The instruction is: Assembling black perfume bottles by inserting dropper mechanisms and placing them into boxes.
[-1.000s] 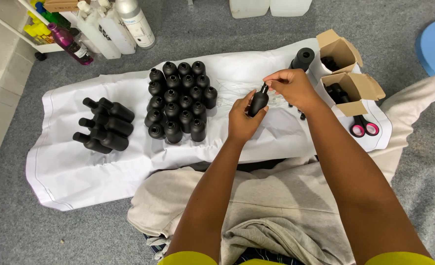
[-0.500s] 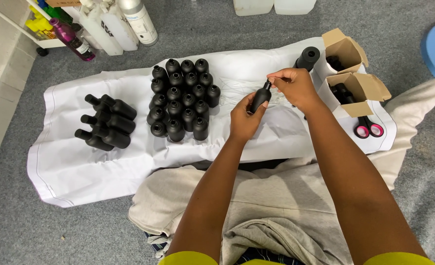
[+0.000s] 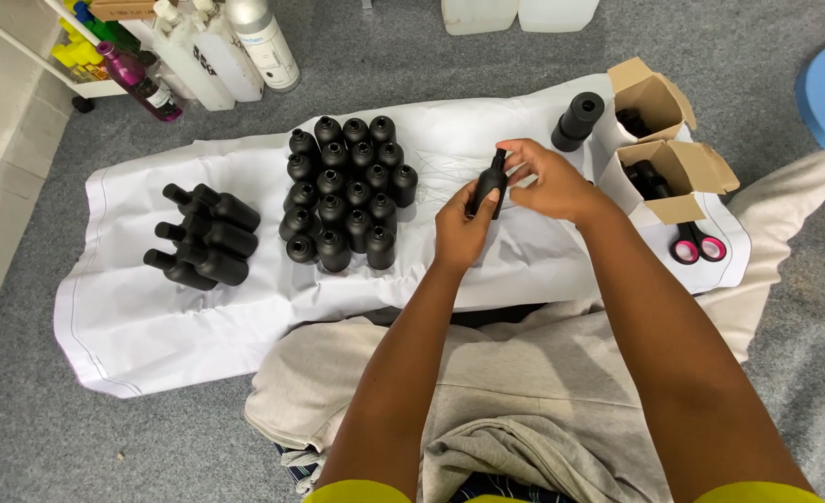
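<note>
Left hand (image 3: 461, 228) grips a black bottle (image 3: 488, 186); right hand (image 3: 547, 182) pinches its cap; upright bottles (image 3: 343, 196) stand beside on white cloth (image 3: 152, 326).

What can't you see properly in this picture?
- Head view: the top of the black bottle is hidden by the right hand; whether it has a cap cannot be told.
- The left hand covers its lower part.
- The insides of the two open cardboard boxes are dark; their contents are unclear.
- The white containers are cut off by the top edge.

Upright bottles (image 3: 343, 196) crowding hand's (image 3: 464, 228) left
</note>
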